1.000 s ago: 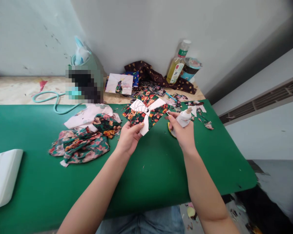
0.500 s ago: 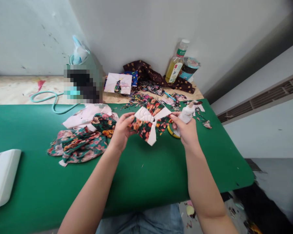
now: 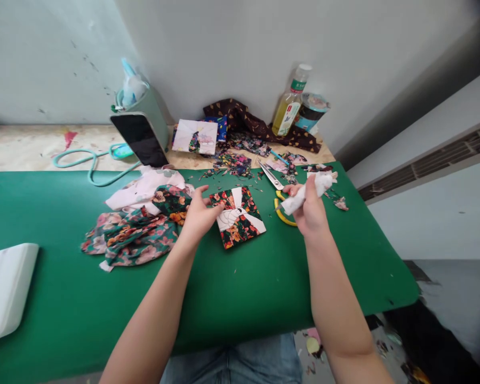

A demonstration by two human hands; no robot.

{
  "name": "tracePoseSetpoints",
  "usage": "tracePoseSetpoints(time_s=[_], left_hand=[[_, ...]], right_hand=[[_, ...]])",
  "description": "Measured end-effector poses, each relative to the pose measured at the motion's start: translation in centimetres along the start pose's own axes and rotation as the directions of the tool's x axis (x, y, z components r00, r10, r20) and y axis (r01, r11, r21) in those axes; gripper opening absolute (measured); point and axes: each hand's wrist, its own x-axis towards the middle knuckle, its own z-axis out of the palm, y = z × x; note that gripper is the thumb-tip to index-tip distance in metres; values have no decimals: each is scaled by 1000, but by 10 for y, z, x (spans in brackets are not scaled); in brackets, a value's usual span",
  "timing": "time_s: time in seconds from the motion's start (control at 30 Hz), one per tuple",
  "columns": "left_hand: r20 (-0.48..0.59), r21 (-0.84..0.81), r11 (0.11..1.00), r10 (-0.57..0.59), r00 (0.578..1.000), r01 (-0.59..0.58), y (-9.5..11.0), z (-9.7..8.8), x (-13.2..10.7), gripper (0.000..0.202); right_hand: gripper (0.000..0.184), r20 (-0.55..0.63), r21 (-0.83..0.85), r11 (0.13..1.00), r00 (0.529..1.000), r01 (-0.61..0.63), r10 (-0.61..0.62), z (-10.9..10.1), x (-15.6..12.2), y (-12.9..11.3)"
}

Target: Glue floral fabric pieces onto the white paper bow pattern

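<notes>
Head view: left-hand fingers (image 3: 206,198) spread apart, tips pressing on the left edge of the patchwork square (image 3: 239,216), left hand (image 3: 197,216) low over the green mat (image 3: 232,282). Square lying flat on the mat, mid-table, between both hands, white fan pieces uppermost. Right-hand fingers (image 3: 309,188) clamped around a white crumpled object (image 3: 304,196), whether wrapped bottle or wad of paper impossible to tell; right hand (image 3: 311,212) raised just right of the square, apart from it. Yellow-handled scissors (image 3: 279,200) lying just behind that hand, blades pointing far-left. Floral fabric heap (image 3: 132,234) to the left, phone (image 3: 142,140) propped far behind, oil bottle (image 3: 290,104) by the far wall. Step in hand, judging by the pose: flattening and steadying the square. Next move likely calling for firm left-hand pressure and a careful approach of the white object.
</notes>
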Motion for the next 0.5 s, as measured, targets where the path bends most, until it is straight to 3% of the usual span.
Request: tracePoseSetpoints(time_s=[0.17, 0.37, 0.5], left_hand=[[-77, 283, 944, 199, 977, -170, -3, 1, 1, 70], [-98, 404, 895, 246, 964, -188, -3, -1, 1, 70], [-85, 427, 882, 258, 962, -199, -4, -1, 2, 71]], right_hand=[[62, 87, -35, 999, 996, -16, 19, 1, -3, 0], [45, 97, 123, 986, 990, -115, 104, 6, -8, -6], [36, 86, 122, 984, 989, -131, 121, 4, -9, -9]])
